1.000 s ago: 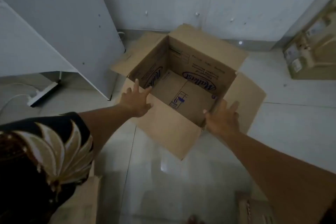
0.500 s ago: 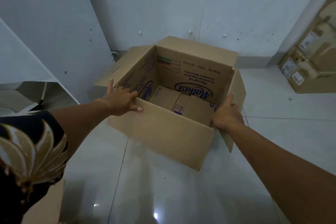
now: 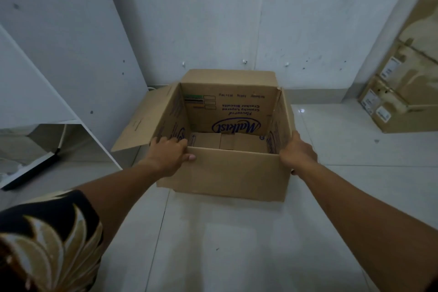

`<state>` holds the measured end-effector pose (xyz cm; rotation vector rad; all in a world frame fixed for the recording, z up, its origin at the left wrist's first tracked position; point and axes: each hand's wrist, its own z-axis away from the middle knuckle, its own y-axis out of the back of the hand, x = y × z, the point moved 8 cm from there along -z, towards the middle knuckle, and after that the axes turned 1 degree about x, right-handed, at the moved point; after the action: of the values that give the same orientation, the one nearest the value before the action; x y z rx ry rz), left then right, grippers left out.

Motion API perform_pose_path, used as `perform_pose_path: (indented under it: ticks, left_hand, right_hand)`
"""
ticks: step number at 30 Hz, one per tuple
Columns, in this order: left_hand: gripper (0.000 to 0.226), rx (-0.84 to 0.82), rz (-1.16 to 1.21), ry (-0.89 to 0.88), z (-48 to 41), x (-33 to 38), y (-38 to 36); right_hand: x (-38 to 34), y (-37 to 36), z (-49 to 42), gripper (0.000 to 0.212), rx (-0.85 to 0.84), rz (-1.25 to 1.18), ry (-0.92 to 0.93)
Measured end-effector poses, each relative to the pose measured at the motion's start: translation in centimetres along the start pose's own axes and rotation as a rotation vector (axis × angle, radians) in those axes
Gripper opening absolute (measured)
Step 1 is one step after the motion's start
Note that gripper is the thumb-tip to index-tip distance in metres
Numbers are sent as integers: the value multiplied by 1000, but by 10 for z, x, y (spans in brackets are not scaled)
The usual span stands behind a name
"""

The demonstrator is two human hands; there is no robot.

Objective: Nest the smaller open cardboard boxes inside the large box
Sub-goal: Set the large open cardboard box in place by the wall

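Observation:
The large open cardboard box (image 3: pixel 237 173) stands on the pale tiled floor in front of me, its flaps spread and blue print on its inner walls. My left hand (image 3: pixel 169 152) grips the near left corner of its rim, thumb on the front wall. On the near right corner my right hand (image 3: pixel 296 152) holds the side wall. Inside I see only the box's folded bottom flaps. No smaller box shows in this view.
A white panel (image 3: pixel 59 59) leans against the wall at the left, close to the box's left flap. A dark-edged board (image 3: pixel 30 170) lies on the floor at far left. Taped cardboard packages (image 3: pixel 403 92) stand at the right wall.
Both hands went from reaching toward the box to gripping its near corners. The box has turned square to me, and its near flap no longer hangs out.

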<state>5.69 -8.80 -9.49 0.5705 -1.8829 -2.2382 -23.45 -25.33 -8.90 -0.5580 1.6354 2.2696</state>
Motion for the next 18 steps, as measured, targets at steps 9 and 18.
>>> perform_pose_path:
  ticks: [9, 18]
  left_hand:
    - [51, 16, 57, -1, 15, 22, 1]
    - [42, 58, 58, -73, 29, 47, 1]
  right_hand:
    - [12, 11, -12, 42, 56, 59, 22]
    - [47, 15, -7, 45, 61, 93, 3]
